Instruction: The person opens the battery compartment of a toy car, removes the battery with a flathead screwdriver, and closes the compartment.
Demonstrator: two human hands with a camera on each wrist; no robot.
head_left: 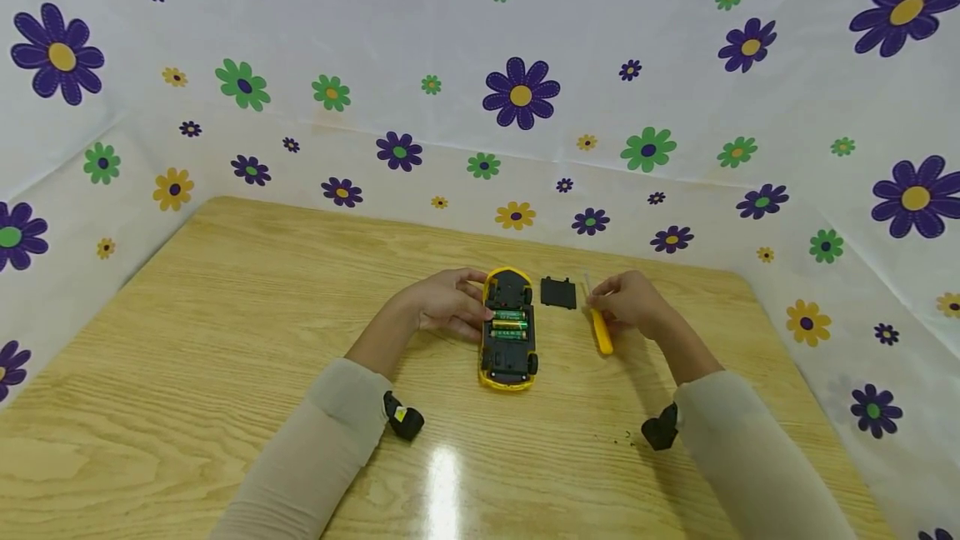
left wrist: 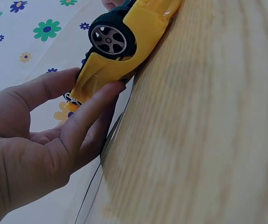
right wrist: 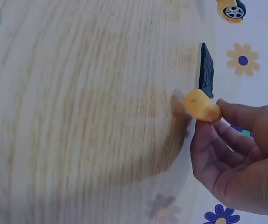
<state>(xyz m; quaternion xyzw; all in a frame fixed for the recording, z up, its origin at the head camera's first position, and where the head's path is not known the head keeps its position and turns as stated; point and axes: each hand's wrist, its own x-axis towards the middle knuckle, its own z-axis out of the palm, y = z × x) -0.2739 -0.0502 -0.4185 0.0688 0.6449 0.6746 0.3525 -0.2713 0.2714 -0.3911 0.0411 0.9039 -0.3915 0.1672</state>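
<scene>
Wooden table [head_left: 225, 357] | left grip [head_left: 450, 304] pinching upturned yellow car [head_left: 510, 362] | right grip [head_left: 632, 304] pinching screwdriver [head_left: 602, 335] | batteries [head_left: 509, 325] lettered illegibly

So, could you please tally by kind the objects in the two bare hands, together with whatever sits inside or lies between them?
Yellow plastic toy car, upside down: 1
Green-and-gold cylindrical batteries: 3
Flat black rectangular panel with small tabs: 1
Yellow-handled screwdriver with slim shaft: 1
Total: 6

A booth-like workspace: flower-patterned white sheeting [head_left: 427, 27] on three sides of a wooden table [head_left: 225, 340].
</scene>
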